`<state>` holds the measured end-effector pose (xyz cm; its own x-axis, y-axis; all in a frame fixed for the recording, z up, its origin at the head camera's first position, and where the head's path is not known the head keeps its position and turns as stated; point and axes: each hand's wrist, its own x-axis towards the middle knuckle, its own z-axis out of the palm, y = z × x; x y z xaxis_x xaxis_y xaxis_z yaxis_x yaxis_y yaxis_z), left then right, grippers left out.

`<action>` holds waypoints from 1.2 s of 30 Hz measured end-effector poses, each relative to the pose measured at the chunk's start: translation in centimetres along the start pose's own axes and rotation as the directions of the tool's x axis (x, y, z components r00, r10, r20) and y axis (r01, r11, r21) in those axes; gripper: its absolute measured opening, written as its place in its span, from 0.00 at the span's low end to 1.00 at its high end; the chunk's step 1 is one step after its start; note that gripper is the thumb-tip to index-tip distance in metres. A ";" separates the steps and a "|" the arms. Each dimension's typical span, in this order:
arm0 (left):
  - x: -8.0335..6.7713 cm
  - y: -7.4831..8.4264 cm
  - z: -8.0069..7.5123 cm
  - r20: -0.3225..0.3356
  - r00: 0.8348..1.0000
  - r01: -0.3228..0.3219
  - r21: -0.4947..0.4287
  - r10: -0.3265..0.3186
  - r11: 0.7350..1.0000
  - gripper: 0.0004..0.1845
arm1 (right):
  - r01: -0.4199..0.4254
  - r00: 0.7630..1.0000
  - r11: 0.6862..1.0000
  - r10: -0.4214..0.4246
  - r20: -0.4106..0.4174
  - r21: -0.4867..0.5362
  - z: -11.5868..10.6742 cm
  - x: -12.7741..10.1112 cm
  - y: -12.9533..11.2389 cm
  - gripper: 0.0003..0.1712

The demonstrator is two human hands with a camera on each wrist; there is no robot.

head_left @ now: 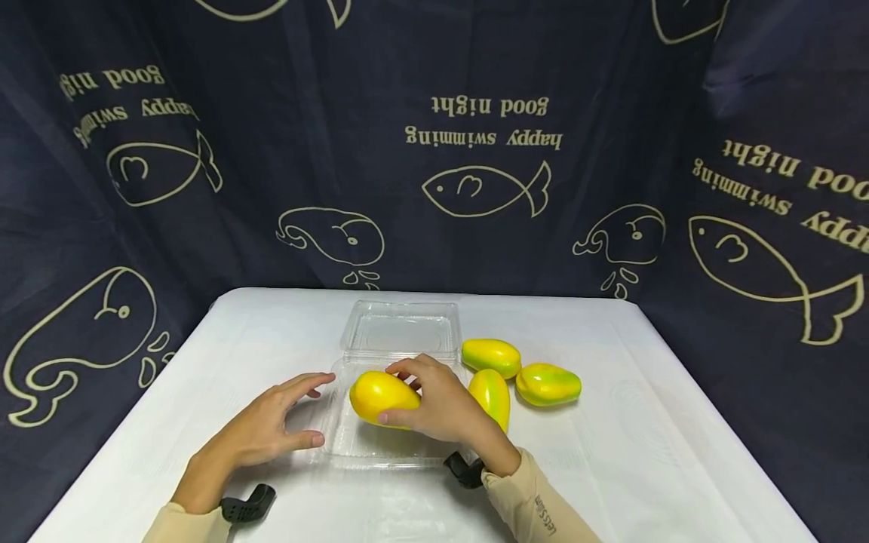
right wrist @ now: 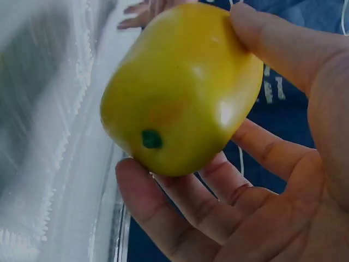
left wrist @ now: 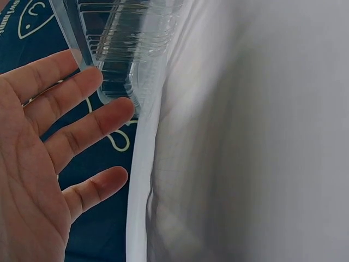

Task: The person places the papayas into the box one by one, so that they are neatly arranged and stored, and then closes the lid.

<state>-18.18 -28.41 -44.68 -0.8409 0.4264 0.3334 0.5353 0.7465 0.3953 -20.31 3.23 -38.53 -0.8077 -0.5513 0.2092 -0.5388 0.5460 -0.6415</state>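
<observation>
A clear plastic clamshell box (head_left: 400, 332) lies open in the middle of the white table, its lid folded back. My right hand (head_left: 434, 407) grips a yellow mango (head_left: 380, 397) over the box's tray; in the right wrist view the mango (right wrist: 180, 87) sits between thumb and fingers (right wrist: 180, 202). My left hand (head_left: 285, 422) rests with straight fingers at the tray's left edge, holding nothing. In the left wrist view its fingers (left wrist: 82, 131) are spread beside the clear box wall (left wrist: 125, 49).
Three more yellow-green mangoes lie right of the box: one (head_left: 491, 356) at the back, one (head_left: 490, 396) beside my right hand, one (head_left: 548, 384) farthest right. The white table (head_left: 645, 452) is ringed by a dark curtain with fish drawings (head_left: 485, 188).
</observation>
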 end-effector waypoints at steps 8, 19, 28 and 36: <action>0.1 0.1 0.3 0.007 1.000 -0.007 0.002 0.007 1.000 0.45 | -0.080 0.997 0.987 0.080 -0.001 -0.137 1.6 -1.1 -1.6 0.36; 0.3 0.3 0.2 0.020 1.000 0.019 -0.013 -0.019 1.000 0.45 | -0.100 0.994 0.994 0.101 0.034 -0.052 3.1 -1.0 -1.0 0.34; 0.2 0.2 0.2 0.010 1.000 0.008 -0.009 -0.007 1.000 0.45 | -0.102 0.990 0.995 0.102 0.102 -0.006 4.1 -0.7 -0.5 0.31; 0.0 0.0 0.3 -0.001 1.000 -0.007 0.000 0.007 1.000 0.45 | -0.033 0.988 0.999 0.029 0.149 0.022 4.3 -0.2 -0.1 0.32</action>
<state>-18.14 -28.26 -44.92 -0.8372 0.4309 0.3369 0.5409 0.7436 0.3930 -19.06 0.58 -41.68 -0.7786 -0.6226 0.0782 -0.5065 0.5500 -0.6640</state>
